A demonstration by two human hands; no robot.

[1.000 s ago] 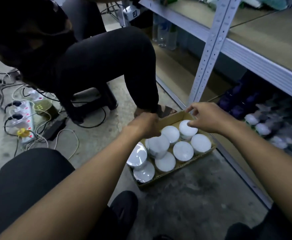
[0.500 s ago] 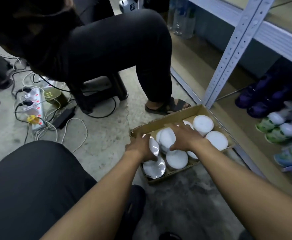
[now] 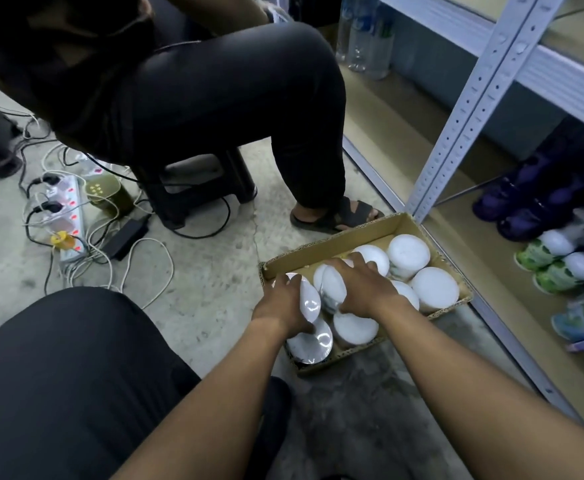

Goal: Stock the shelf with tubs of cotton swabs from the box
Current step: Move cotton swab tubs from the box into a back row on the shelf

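Note:
A shallow cardboard box point(image 3: 339, 241) lies on the concrete floor beside the metal shelf unit point(image 3: 470, 109). Several round tubs with white lids point(image 3: 435, 288) stand in it. My left hand point(image 3: 283, 303) grips a tilted tub point(image 3: 309, 299) at the box's near left side. Close beside it, my right hand point(image 3: 359, 287) grips another tilted tub point(image 3: 333, 287) near the middle of the box. The two tilted tubs lean toward each other. The lower shelf board point(image 3: 491, 275) on the right carries coloured packs.
A seated person's leg point(image 3: 304, 133) and sandalled foot point(image 3: 332, 216) are right behind the box, on a dark stool point(image 3: 197, 185). A power strip point(image 3: 65, 216) with tangled cables lies on the floor at left. My knee point(image 3: 62, 368) fills the lower left. Bottles point(image 3: 366, 36) stand at the shelf's far end.
Both hands came down from above the box into it and closed on two tubs, which now tilt. The view has shifted closer and lower.

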